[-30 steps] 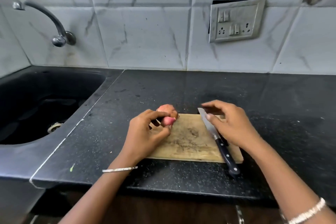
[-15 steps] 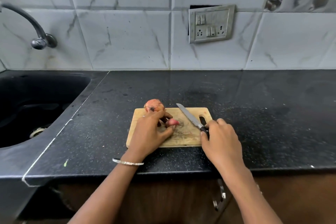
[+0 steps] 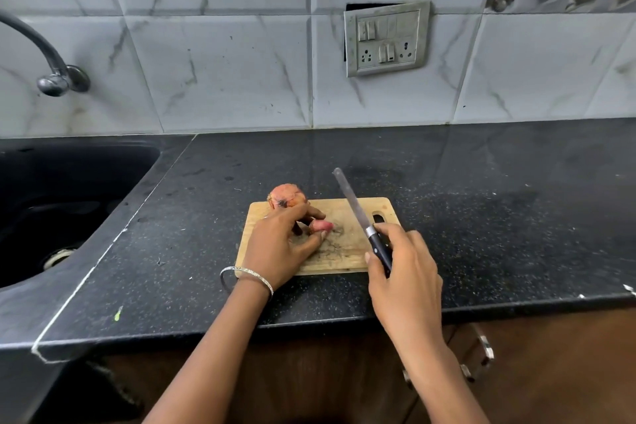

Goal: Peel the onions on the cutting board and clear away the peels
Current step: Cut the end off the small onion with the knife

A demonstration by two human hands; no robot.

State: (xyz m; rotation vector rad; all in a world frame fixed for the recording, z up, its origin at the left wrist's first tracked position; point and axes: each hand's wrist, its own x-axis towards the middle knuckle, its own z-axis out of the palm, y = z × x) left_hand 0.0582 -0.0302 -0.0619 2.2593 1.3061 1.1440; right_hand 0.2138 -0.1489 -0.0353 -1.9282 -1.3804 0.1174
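Wooden cutting board (image 3: 344, 263) lies on the black speckled countertop (image 3: 481, 217), right of the sink (image 3: 69, 200). Left hand (image 3: 278, 248) rests on the board, fingers curled, pinching a small pinkish onion (image 3: 322, 225) between thumb and fingertips near the board's middle. A larger unpeeled onion (image 3: 287, 196) sits at the board's far left corner, just beyond that hand. Right hand (image 3: 406, 272) is closed round the black handle of a kitchen knife (image 3: 356, 210); the blade slants away toward the tiled wall, over the board's right part. Bangle (image 3: 246, 274) on the left wrist.
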